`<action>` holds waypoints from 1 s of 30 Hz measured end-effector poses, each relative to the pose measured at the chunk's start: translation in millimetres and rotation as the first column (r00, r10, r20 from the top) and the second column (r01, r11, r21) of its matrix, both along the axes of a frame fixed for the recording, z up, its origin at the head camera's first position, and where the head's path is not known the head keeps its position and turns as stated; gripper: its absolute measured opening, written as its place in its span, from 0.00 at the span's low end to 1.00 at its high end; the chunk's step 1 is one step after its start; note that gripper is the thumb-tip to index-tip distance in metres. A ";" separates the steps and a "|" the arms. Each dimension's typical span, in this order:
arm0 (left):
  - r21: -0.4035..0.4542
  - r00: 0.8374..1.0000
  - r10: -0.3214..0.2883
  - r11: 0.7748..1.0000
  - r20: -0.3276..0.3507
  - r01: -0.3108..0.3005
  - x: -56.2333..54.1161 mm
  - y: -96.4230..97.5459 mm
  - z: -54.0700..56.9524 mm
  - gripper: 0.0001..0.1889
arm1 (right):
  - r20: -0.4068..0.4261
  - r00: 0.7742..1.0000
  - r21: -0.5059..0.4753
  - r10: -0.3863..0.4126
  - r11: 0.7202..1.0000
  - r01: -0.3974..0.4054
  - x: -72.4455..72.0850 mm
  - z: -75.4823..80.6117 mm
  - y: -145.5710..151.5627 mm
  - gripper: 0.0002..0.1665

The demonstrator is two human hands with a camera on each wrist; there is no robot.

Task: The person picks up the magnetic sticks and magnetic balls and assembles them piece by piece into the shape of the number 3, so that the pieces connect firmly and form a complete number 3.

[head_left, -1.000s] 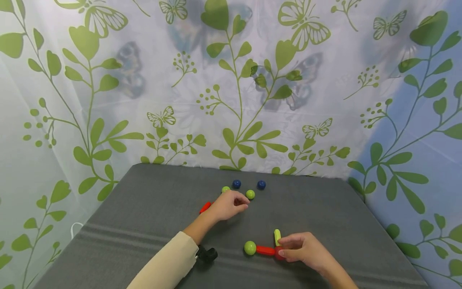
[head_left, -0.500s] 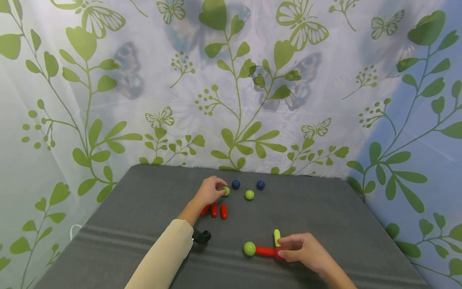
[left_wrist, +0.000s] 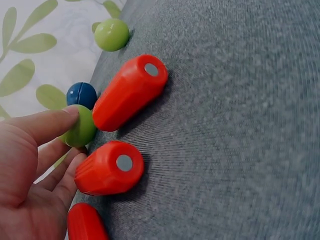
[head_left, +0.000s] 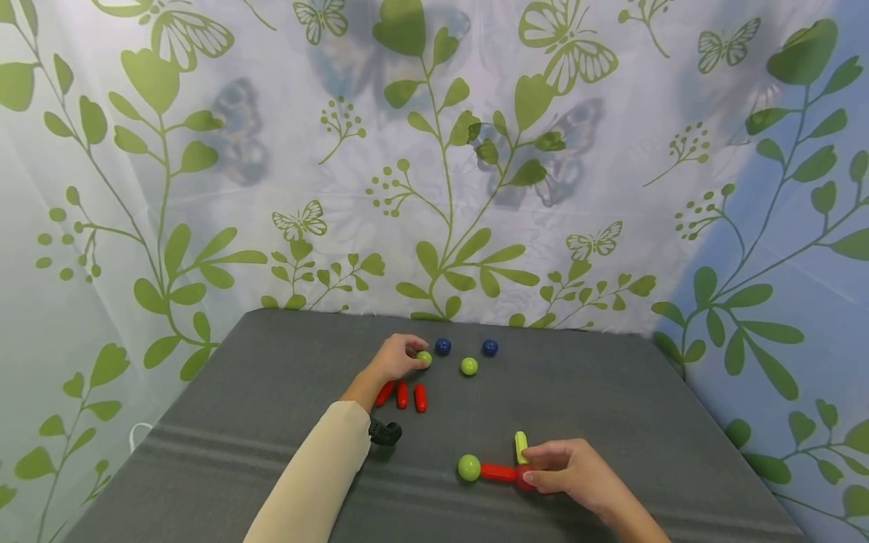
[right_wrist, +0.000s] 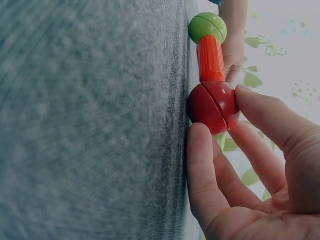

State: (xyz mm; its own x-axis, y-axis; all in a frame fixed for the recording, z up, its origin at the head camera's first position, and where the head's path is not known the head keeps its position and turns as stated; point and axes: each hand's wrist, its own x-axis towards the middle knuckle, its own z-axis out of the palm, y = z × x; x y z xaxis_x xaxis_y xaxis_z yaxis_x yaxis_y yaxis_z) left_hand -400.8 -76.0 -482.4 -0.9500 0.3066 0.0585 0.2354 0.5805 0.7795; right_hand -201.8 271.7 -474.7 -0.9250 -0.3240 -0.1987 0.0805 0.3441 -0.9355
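At the far part of the table, my left hand (head_left: pixel 396 357) has thumb and fingers around a light green ball (left_wrist: pixel 82 130), pinching it where it sits on the cloth. My right hand (head_left: pixel 580 475), nearer the front, grips a dark red ball (right_wrist: pixel 212 107) between thumb and fingers. A red rod (head_left: pixel 498 472) joins that ball to another green ball (head_left: pixel 468 467). From the red ball a yellow-green rod (head_left: pixel 520 443) points away, its near end partly hidden by my fingers.
Several red rods (head_left: pixel 421 397) with grey end discs lie just in front of my left hand. A blue ball (head_left: pixel 443 346) sits beside the pinched ball; another blue ball (head_left: pixel 489 348) and a loose green ball (head_left: pixel 469 366) lie to the right. A patterned curtain (head_left: pixel 434 188) hangs behind the grey table (head_left: pixel 611 400).
My left hand has moved left from above the middle to the left green ball and closed its fingers on it, uncovering the red rods. My right hand stays on the joined piece.
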 end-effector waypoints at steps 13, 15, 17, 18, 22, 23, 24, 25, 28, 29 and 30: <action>-0.011 1.000 0.004 1.000 0.014 -0.004 2.8 -1.1 1.2 0.15 | -0.009 1.000 0.004 -0.005 1.000 0.005 0.2 0.1 -1.9 0.30; -0.010 1.000 0.004 1.000 0.010 -0.004 4.7 -0.8 1.9 0.15 | -0.011 1.000 0.000 -0.004 1.000 0.004 0.9 0.2 -2.3 0.30; -0.001 1.000 0.004 1.000 0.003 -0.004 7.1 0.3 2.8 0.15 | -0.007 1.000 -0.001 -0.004 1.000 0.004 1.5 0.5 -2.5 0.30; 0.005 1.000 0.001 1.000 0.000 -0.001 8.4 1.1 3.4 0.15 | -0.003 1.000 0.002 -0.004 1.000 0.004 2.0 0.7 -2.4 0.30; 0.029 0.999 -0.024 0.999 -0.028 0.025 15.2 6.0 6.0 0.16 | 0.011 1.000 0.029 -0.014 0.999 0.014 2.7 0.6 -2.0 0.29; 0.033 0.999 -0.034 0.999 -0.040 0.035 17.6 7.6 6.8 0.16 | 0.012 1.000 0.032 -0.015 0.999 0.015 2.7 0.5 -1.8 0.29; 0.040 0.998 -0.043 0.998 -0.049 0.045 20.3 9.4 7.9 0.17 | 0.013 1.000 0.036 -0.017 0.999 0.017 2.7 0.5 -1.8 0.29; 0.046 0.997 -0.050 0.998 -0.058 0.053 23.1 11.3 8.7 0.17 | 0.016 1.000 0.035 -0.019 0.999 0.019 2.5 0.6 -1.9 0.29; 0.077 0.995 -0.075 0.994 -0.073 0.080 32.6 17.0 11.8 0.16 | 0.021 1.000 0.028 -0.021 0.999 0.021 2.4 1.6 -2.4 0.30; 0.088 0.994 -0.083 0.992 -0.071 0.089 35.6 18.9 12.4 0.16 | 0.023 0.999 0.028 -0.022 0.999 0.021 2.5 2.2 -2.7 0.30; 0.100 0.993 -0.095 0.990 -0.073 0.102 38.6 21.0 12.9 0.16 | 0.026 0.999 0.029 -0.023 0.999 0.022 2.6 2.5 -2.8 0.30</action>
